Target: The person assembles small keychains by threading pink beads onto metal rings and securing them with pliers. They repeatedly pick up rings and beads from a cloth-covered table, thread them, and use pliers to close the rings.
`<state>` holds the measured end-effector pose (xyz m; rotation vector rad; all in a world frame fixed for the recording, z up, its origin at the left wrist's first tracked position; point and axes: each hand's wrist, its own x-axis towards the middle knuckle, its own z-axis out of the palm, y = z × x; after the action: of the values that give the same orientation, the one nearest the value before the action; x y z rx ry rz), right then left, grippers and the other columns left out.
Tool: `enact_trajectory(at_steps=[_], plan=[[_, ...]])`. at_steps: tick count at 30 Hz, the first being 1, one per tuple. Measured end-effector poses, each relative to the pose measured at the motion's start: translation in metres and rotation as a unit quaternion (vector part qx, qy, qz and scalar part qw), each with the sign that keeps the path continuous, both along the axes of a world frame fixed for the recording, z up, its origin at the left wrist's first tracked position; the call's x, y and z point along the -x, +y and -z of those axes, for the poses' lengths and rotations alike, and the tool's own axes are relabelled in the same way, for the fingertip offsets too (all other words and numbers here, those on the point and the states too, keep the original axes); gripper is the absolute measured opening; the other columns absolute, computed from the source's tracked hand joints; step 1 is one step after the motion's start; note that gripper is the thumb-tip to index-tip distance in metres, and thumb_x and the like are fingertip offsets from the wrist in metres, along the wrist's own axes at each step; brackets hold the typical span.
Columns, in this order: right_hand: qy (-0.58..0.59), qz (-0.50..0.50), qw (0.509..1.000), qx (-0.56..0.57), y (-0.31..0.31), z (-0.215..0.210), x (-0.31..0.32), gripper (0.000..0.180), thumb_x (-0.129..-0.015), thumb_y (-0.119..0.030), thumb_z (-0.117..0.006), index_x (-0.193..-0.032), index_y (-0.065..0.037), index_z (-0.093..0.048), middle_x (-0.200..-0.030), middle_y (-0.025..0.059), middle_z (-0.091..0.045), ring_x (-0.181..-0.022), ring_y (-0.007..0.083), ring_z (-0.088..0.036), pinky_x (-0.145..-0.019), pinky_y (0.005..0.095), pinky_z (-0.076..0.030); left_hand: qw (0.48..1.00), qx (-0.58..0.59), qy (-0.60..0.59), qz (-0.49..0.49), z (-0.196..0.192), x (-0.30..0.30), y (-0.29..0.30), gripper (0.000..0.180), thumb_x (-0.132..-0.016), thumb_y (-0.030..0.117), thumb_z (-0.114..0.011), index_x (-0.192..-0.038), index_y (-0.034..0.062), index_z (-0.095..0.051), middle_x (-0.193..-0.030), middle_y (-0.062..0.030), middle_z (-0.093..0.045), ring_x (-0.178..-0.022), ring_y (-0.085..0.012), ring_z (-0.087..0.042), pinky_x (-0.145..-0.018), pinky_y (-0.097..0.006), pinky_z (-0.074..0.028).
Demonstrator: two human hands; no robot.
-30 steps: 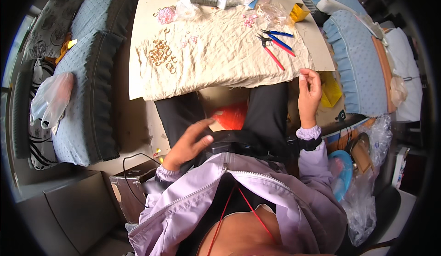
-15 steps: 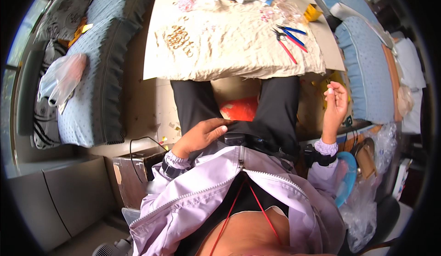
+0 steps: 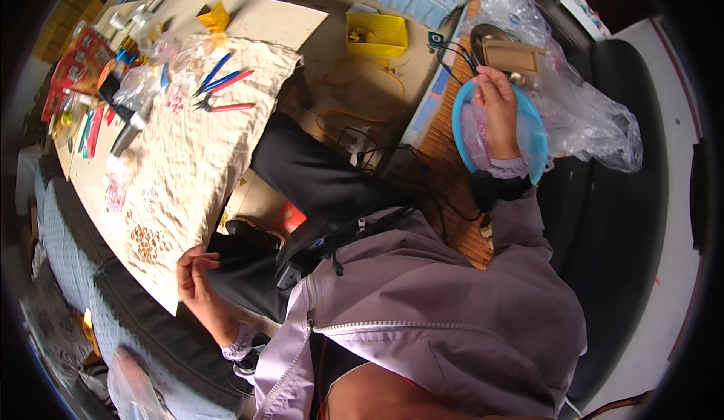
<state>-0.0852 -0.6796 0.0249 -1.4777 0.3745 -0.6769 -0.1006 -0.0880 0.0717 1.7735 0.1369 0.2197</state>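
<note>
My right hand [image 3: 498, 114] is raised over the blue plastic basin [image 3: 535, 130], palm up, with its fingers bent and drawn together at the tips. Whatever may be between those fingertips is too small to make out. A clear bag with pinkish contents [image 3: 473, 133] lies in the basin, partly behind the hand. My left hand [image 3: 197, 288] hovers by the table's near edge with loosely bent, parted fingers and holds nothing visible. Close to it, several brownish rings [image 3: 147, 244] lie on the cream cloth [image 3: 204, 145]. Blue-handled pliers [image 3: 216, 77] and red-handled pliers [image 3: 226, 105] rest farther along the cloth.
A dark roll [image 3: 128, 135], clear plastic bags [image 3: 143, 84] and a small yellow container [image 3: 214, 17] stand on the table [image 3: 279, 24]. Beyond my knees is a yellow basket [image 3: 377, 35] on the floor. Black cables [image 3: 445, 62] and crumpled clear plastic [image 3: 592, 122] lie around the basin.
My view and body have turned to the right. The right hand has moved over the blue basin. My left hand has left my lap and is now beside the table edge.
</note>
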Motion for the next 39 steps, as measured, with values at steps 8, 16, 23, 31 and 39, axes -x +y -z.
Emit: enact_trajectory(at_steps=[8,16,23,31,39], plan=[[-0.029,0.182,0.98,-0.081,-0.064,-0.032,0.02,0.025,-0.105,-0.009,-0.071,-0.13,-0.004,-0.072,-0.11,0.0026,-0.072,-0.087,0.0093,-0.06,-0.076,0.0233,-0.047,0.994,-0.077,-0.075,-0.011,-0.036,-0.025,0.017,0.018,-0.11,0.002,-0.056,-0.119,-0.001,-0.072,-0.103,-0.0082,-0.076,-0.094,-0.0137,-0.065,-0.09,-0.03,-0.048],[-0.192,-0.216,0.955,0.066,0.027,-0.11,-0.096,0.038,-0.112,-0.014,-0.06,-0.141,0.01,-0.061,-0.124,0.0154,-0.069,-0.097,0.0168,-0.061,-0.086,0.0308,-0.048,0.99,-0.061,-0.002,-0.128,-0.03,0.026,0.016,0.018,-0.109,-0.002,-0.056,-0.113,-0.0019,-0.073,-0.099,-0.0089,-0.077,-0.094,-0.0141,-0.066,-0.087,-0.028,-0.05],[-0.392,-0.528,0.749,0.079,0.202,-0.156,-0.182,0.054,-0.108,-0.03,-0.065,-0.141,0.013,-0.059,-0.124,0.0206,-0.067,-0.097,0.0202,-0.06,-0.083,0.0349,-0.048,0.959,0.06,-0.005,-0.278,0.011,0.103,-0.023,0.021,-0.107,-0.002,-0.053,-0.111,-0.0008,-0.074,-0.099,-0.0043,-0.075,-0.089,-0.0108,-0.07,-0.083,-0.026,-0.053],[-0.222,-0.686,0.692,0.038,0.346,-0.089,-0.162,0.034,-0.106,-0.003,-0.066,-0.139,0.006,-0.064,-0.134,0.0159,-0.069,-0.102,0.0153,-0.065,-0.089,0.0273,-0.051,0.816,-0.057,-0.141,-0.557,-0.057,0.223,-0.056,0.023,-0.106,0.001,-0.052,-0.111,-0.0007,-0.075,-0.086,-0.0035,-0.07,-0.075,-0.0066,-0.06,-0.071,-0.022,-0.046],[-0.082,-0.715,0.695,0.0,0.353,-0.05,-0.158,0.023,-0.107,-0.003,-0.067,-0.129,0.001,-0.071,-0.121,0.0099,-0.073,-0.093,0.0116,-0.065,-0.08,0.0236,-0.048,0.765,0.063,-0.105,-0.632,-0.023,0.224,-0.024,0.018,-0.108,0.005,-0.058,-0.113,-0.0005,-0.075,-0.096,-0.0047,-0.071,-0.086,-0.0105,-0.065,-0.085,-0.026,-0.052]])
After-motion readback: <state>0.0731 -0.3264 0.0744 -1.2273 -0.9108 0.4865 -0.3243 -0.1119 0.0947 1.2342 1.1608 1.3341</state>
